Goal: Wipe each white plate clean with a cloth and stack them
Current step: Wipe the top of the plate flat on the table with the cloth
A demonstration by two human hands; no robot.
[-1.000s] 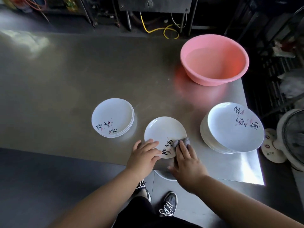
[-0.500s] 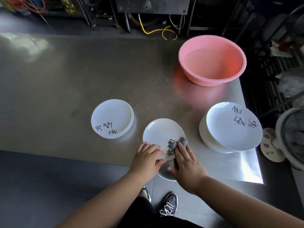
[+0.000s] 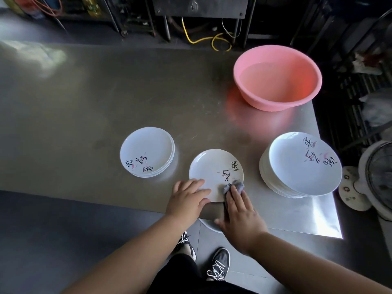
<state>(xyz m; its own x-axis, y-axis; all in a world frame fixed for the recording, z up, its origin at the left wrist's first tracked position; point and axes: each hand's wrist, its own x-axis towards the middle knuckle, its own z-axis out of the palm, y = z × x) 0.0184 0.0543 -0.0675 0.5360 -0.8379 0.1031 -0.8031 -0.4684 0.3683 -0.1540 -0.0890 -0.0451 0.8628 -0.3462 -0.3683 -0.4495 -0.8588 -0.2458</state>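
While under right hand (image 3: 239, 211), cloth (image 3: 234, 186) touches plate (image 3: 214, 170).

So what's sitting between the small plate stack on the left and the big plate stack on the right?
In the head view, a single white plate lies between the small stack of white plates and the big stack, with a grey cloth on it.

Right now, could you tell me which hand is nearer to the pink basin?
The right hand is nearer: the pink basin sits ahead and slightly to its right. The left hand rests further left, on the middle plate's near edge.
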